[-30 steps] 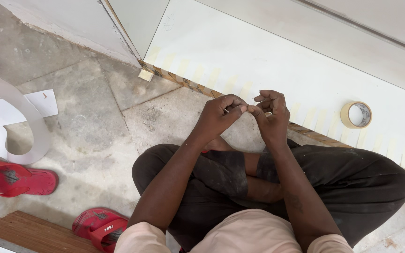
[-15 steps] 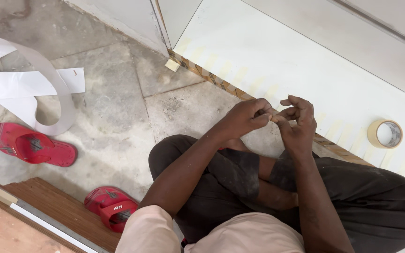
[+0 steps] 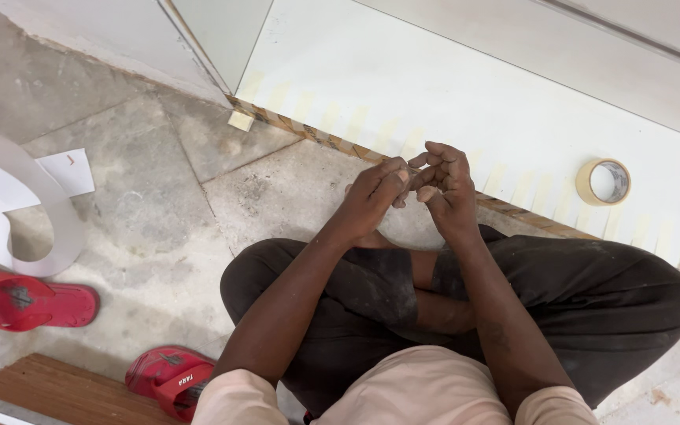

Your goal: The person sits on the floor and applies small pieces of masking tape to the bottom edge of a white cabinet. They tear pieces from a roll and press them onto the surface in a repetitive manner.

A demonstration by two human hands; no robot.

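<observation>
Person: sits cross-legged on the concrete floor, dark trousers, pale pink sleeves, both arms reaching forward over the knees.
Left hand: raised in front of the knees, fingers drawn together at the tips, pinching something small against the other hand; what is pinched is too small to make out.
Right hand: touching the left hand at the fingertips, its fingers curled inward and bunched; whether they grip the same small piece cannot be told.
White board: lies flat on the floor just beyond the hands, its near edge showing bare wood.
Tape strips: short pale pieces stuck in a row along the board's near edge, folded over the wood.
Roll of tape: lies flat on the white board, to the right of the hands and apart from them.
Red sandals: one at the left on the floor, the other beside the left knee.
White paper: a sheet and a curled strip at the far left of the floor.
Wooden plank: bottom left corner, next to the nearer sandal.
</observation>
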